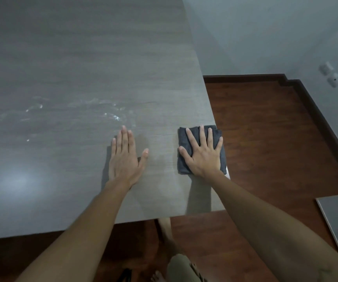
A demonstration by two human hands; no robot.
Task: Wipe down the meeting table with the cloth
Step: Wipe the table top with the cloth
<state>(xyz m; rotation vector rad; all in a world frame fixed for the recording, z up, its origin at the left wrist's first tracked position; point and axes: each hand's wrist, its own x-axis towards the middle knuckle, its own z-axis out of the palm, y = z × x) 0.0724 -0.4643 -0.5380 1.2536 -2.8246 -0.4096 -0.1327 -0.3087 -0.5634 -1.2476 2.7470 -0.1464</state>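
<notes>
Grey wood-look laminate covers the desk (72, 68), and the person stands at its near right corner. The right hand (201, 153) lies flat with fingers spread on the dark folded cloth (181, 165), pressing it down at the right edge of the desk; one corner of the cloth seems to hang a little over that edge. The left hand (126, 157) rests flat on the bare desk just beside it, fingers straight and together, holding nothing. Wet streaks (111, 113) shine further in, to the left, so I think much of the surface is not yet wiped. What could go wrong: because the cloth is only pressed and not gripped, a stroke toward the edge may push it off onto the wooden floor (265, 139). Also the left palm on the damp desk may leave marks, or slip if the person leans on it. Strokes that do not overlap may leave the streaks. I see no containers here, so nothing can be said of contents.
</notes>
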